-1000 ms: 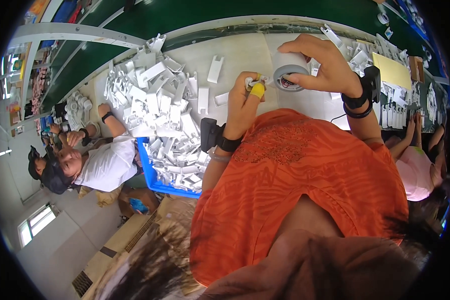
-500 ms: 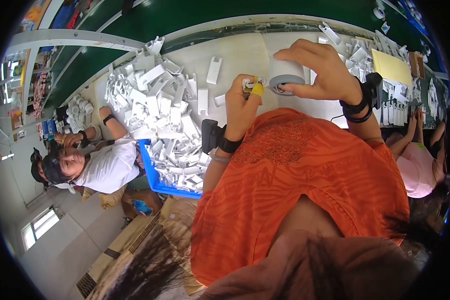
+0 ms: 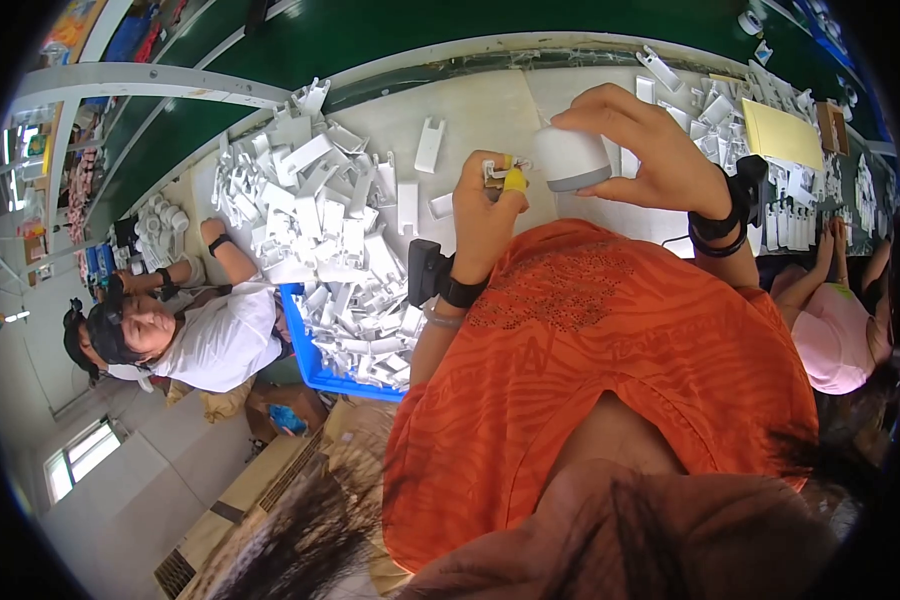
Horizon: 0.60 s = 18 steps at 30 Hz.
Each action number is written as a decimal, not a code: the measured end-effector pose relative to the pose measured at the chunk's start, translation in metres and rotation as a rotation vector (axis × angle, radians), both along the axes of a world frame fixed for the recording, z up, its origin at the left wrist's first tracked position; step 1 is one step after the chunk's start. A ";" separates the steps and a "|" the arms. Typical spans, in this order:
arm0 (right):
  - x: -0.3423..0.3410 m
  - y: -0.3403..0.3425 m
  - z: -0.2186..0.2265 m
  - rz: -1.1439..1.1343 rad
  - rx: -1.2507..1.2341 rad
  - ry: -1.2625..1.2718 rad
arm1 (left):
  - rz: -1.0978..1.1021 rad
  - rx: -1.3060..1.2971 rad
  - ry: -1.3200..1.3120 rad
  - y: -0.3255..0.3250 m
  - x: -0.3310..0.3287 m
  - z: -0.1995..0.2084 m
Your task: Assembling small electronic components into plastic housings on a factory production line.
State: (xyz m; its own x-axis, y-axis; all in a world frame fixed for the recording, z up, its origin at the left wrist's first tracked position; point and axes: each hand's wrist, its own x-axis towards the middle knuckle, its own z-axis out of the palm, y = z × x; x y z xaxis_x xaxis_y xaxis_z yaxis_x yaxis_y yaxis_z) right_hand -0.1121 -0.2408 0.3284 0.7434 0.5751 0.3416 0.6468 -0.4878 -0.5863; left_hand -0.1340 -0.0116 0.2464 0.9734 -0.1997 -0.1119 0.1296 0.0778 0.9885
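Note:
My right hand point(image 3: 670, 155) grips a rounded white plastic housing with a grey band point(image 3: 574, 152) between thumb and fingers, its grey end tipped down toward me. Just left of it, my left hand point(image 3: 484, 215) pinches a small white plastic part point(image 3: 491, 172), partly hidden by the fingers. Yellow wrapping point(image 3: 515, 180) covers a thumb and fingertip of that hand. A narrow gap separates the small part from the housing. Beyond my left hand, a white channel-shaped piece point(image 3: 429, 145) lies on the worktable point(image 3: 490, 110).
A large heap of white plastic pieces point(image 3: 315, 190) spreads left, above a filled blue bin point(image 3: 320, 372). More white parts and a yellow card point(image 3: 782, 135) lie at right. Co-workers sit at both sides, one in a white shirt point(image 3: 220, 340), another in pink point(image 3: 832, 335).
My right hand has turned the housing: its open grey-rimmed end faced me before, and now its white side shows. My left hand has hardly moved and keeps its pinch.

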 end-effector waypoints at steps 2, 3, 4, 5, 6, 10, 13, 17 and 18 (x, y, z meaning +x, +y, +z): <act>0.000 -0.002 0.002 -0.014 0.007 0.011 | -0.002 -0.015 0.000 -0.001 0.000 0.001; 0.000 -0.002 0.003 -0.010 0.005 0.009 | -0.007 0.001 0.000 -0.001 0.000 0.001; -0.001 -0.002 0.003 -0.017 0.001 0.015 | -0.017 0.016 0.002 -0.001 0.000 0.002; -0.002 -0.002 0.004 -0.023 -0.003 0.020 | -0.017 0.014 0.001 -0.001 -0.001 0.003; -0.002 -0.003 0.004 -0.022 -0.005 0.019 | -0.034 -0.026 0.024 0.000 -0.001 0.004; -0.003 -0.004 0.000 -0.066 0.007 0.059 | -0.043 -0.094 0.041 0.000 -0.003 0.002; -0.006 0.003 -0.002 -0.094 0.030 0.069 | -0.053 -0.028 0.030 0.002 -0.002 -0.003; -0.001 0.010 -0.014 -0.160 0.141 0.167 | -0.041 0.055 0.007 0.003 -0.003 -0.008; 0.000 0.010 -0.019 -0.161 0.141 0.168 | -0.039 0.084 -0.005 0.003 -0.003 -0.008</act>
State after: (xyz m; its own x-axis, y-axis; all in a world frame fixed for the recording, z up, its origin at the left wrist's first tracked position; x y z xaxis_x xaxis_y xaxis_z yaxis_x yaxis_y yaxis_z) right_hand -0.1116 -0.2311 0.3093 0.8744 0.4001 0.2744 0.4555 -0.4823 -0.7483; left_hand -0.1374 -0.0082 0.2380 0.9657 -0.2273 -0.1254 0.1263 -0.0104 0.9919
